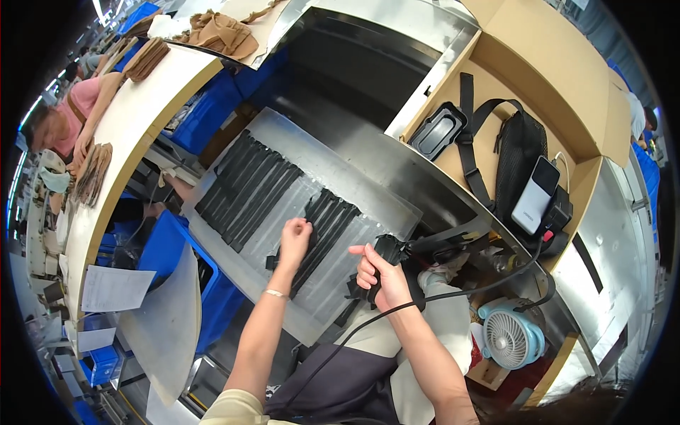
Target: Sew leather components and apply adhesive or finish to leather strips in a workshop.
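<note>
My left hand (294, 244) is over a pale translucent board (265, 265), its fingers pinched together. Black strips (248, 185) lie side by side across the board in two groups, with a bare band between them. The fingertips are at the left edge of the nearer strip group (329, 230); what they pinch is too small to make out. A short black end (272, 262) shows beside the left wrist. Farther right, my right hand (386, 280) is closed around a bundle of black strips (389, 248), thumb pointing up. Some strip ends hang below its fingers.
A cardboard box (489, 53) at the right holds a black bag, a strap and a white power bank (535, 195). A black cable (453, 292) crosses my right forearm. A small blue fan (510, 336), blue bins (166, 248) and a co-worker's table (152, 117) stand around.
</note>
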Tool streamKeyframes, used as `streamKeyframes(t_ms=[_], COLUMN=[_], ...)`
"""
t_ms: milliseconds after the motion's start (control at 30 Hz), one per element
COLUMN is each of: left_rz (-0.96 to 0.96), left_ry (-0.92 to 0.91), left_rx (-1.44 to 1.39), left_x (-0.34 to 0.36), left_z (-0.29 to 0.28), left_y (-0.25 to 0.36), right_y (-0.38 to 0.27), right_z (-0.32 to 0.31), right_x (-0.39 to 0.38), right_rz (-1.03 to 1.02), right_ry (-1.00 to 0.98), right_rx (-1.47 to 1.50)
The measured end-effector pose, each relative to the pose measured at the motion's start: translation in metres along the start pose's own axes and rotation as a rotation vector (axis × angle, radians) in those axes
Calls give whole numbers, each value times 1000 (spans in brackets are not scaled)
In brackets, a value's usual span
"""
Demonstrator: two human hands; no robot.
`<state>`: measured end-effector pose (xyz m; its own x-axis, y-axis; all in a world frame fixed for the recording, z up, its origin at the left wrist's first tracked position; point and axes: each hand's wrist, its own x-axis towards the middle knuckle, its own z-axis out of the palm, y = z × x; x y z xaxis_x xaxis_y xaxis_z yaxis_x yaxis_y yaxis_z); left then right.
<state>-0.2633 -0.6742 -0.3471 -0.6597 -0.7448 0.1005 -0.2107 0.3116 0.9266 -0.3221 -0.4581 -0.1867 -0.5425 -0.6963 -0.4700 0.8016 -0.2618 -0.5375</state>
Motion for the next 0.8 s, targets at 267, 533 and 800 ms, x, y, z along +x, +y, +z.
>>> streamKeyframes(t_ms=[267, 533, 800], left_rz=[-363, 860, 33], left_ry=[-265, -218, -663], left_rx=[-713, 660, 510], left_x=[-67, -131, -141], left_z=[-89, -61, -57], left_y=[148, 202, 121], right_y=[21, 36, 10], right_z=[9, 28, -8], right_x=[-10, -25, -23], right_rz=[1, -96, -281], right_ry=[16, -70, -233], right_rx=[-342, -208, 80])
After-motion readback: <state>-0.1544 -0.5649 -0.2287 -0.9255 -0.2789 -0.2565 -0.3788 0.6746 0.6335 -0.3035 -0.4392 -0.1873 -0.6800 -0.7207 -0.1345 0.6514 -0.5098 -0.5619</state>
